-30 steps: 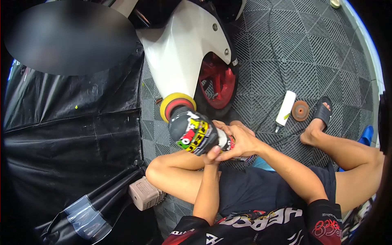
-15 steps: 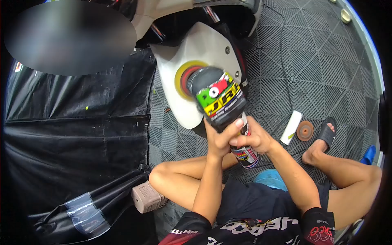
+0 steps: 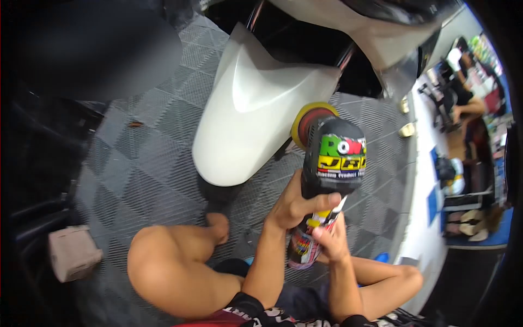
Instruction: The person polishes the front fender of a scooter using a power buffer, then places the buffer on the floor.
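Note:
Both hands grip a black polisher [image 3: 333, 158] covered in coloured stickers. My left hand [image 3: 297, 207] wraps around its body just below the head, the thumb across the front. Lower on the handle, my right hand [image 3: 333, 240] is closed with its thumb on the front. The polisher's round yellow and red pad [image 3: 310, 121] is at the right side of a white front fender [image 3: 239, 120]; whether it touches is hard to tell. Under the fender, the wheel is mostly hidden.
Grey patterned floor tiles [image 3: 141, 180] surround my bent legs. A beige block [image 3: 73, 253] lies at the lower left beside black sheeting. The motorcycle's body [image 3: 376, 32] stands above the fender. Another person [image 3: 463, 98] is at the far right among shelves and goods.
The polisher has moved up off the wheel side, then right, to the fender's right edge. My view has swung, showing the fender's front and the right background. Both hands keep their grip.

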Tool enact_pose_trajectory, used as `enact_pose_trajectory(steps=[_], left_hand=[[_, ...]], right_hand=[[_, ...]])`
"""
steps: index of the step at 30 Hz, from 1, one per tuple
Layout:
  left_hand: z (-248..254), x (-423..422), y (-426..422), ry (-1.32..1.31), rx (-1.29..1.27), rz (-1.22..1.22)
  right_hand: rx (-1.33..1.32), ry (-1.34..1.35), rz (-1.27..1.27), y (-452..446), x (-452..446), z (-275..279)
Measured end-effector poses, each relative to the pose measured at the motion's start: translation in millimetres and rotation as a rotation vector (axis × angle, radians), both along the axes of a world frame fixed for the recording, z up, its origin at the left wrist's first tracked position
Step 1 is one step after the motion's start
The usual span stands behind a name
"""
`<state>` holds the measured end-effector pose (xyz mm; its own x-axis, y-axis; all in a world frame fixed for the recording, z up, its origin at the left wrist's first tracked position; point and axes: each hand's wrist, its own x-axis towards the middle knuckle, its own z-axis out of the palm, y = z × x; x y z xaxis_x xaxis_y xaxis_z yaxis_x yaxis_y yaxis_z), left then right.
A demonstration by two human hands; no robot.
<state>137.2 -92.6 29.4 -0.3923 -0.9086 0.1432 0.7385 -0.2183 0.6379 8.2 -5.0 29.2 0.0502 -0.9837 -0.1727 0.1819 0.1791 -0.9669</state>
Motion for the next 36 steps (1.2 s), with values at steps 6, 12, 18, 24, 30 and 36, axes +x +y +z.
enact_pose_trajectory(steps=[6,12,18,24,30,36], left_hand=[[1.9,18.8,-25.5,0.18,-0.039,-0.153],[9.8,22.5,-59.2,0.239,-0.091,-0.277],[27.1,29.7,-84.5,0.228,-0.111,-0.345],[30.4,24.4,-90.5,0.127,-0.192,-0.311],[17.2,22.1,-75.1,0.127,-0.175,-0.314],[6.0,17.7,-53.9,0.233,-0.108,-0.175]], right_hand=[[-0.038,0.139,-0.273,-1.7,39.8,20.6],[0.011,0.238,-0.448,-5.8,47.8,33.2],[-0.164,0.993,-0.605,-25.0,74.2,59.2],[-0.253,1.013,-0.721,-31.0,70.7,49.5],[-0.026,1.271,-0.496,2.7,41.4,67.3],[0.031,0.985,-0.421,4.3,23.4,58.6]])
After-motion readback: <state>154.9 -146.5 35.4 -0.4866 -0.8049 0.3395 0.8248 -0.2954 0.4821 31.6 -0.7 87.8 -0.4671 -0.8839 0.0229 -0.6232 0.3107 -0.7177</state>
